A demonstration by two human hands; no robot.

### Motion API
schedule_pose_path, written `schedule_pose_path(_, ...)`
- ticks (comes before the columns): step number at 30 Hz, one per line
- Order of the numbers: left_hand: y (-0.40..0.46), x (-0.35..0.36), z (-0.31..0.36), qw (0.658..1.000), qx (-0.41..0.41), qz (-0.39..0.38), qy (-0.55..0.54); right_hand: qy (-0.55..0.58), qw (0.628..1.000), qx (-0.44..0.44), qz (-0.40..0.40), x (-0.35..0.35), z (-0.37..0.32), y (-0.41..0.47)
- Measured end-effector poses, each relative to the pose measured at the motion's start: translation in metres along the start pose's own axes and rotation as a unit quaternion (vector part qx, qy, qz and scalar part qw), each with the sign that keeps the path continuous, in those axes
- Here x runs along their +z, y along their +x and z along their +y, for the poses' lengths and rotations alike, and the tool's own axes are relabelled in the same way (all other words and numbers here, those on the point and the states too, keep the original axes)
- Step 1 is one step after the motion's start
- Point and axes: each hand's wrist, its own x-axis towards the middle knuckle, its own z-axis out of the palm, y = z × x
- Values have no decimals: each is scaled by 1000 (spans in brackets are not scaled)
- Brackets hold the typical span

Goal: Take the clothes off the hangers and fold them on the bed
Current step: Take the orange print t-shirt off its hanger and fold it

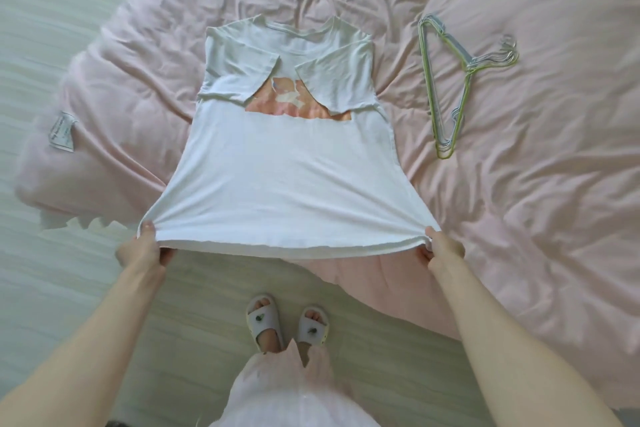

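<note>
White cotton is what we have in hand: a T-shirt (pixel 277 163) lies on the pink bed (pixel 519 184), collar away from us, its top half flat on the quilt and its hem lifted off the near edge. Our left hand (pixel 147 246) pinches the hem's left corner and our right hand (pixel 440 248) pinches the right corner, both with fingers curled round the cloth, so the hem is pulled taut between them.

We judge the task well under way for this piece. The shirt is off its hanger, and both sleeves are already folded in across the chest, partly covering an orange and pink print. What seems left for it is to carry the hem up toward the collar and perhaps halve it again.

The hangers (pixel 450 87), a bare stack of thin wire ones in green and pale grey, lie on the quilt to the right of the shirt, apart from it. No other clothes show on the bed, folded or not, so we cannot tell how many pieces are done or remain.

The fabric looks thin, soft and slightly creased.
</note>
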Motion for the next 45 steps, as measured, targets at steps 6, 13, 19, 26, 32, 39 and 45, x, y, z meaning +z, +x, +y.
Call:
schedule_pose_path(6,-13,11,35,997,-43,-3,-67,104,994,39,-5,2,-39,-29)
schedule_pose_path(13,0,38,89,980,-84,-120,-135,176,983,28,-40,31,-109,-58)
schedule_pose_path(19,39,84,132,972,-103,-132,-164,213,975,-8,-57,75,-162,-62)
schedule_pose_path(26,84,166,182,978,-85,-101,-160,217,971,-17,-95,149,-225,-31)
schedule_pose_path(32,142,254,215,980,-95,-82,-153,218,973,-5,-72,233,-272,10)
schedule_pose_path(39,226,325,231,979,-131,-79,-133,210,976,-8,-53,311,-314,47)
schedule_pose_path(45,276,375,223,982,-148,-73,-88,195,979,-3,-59,366,-345,79)
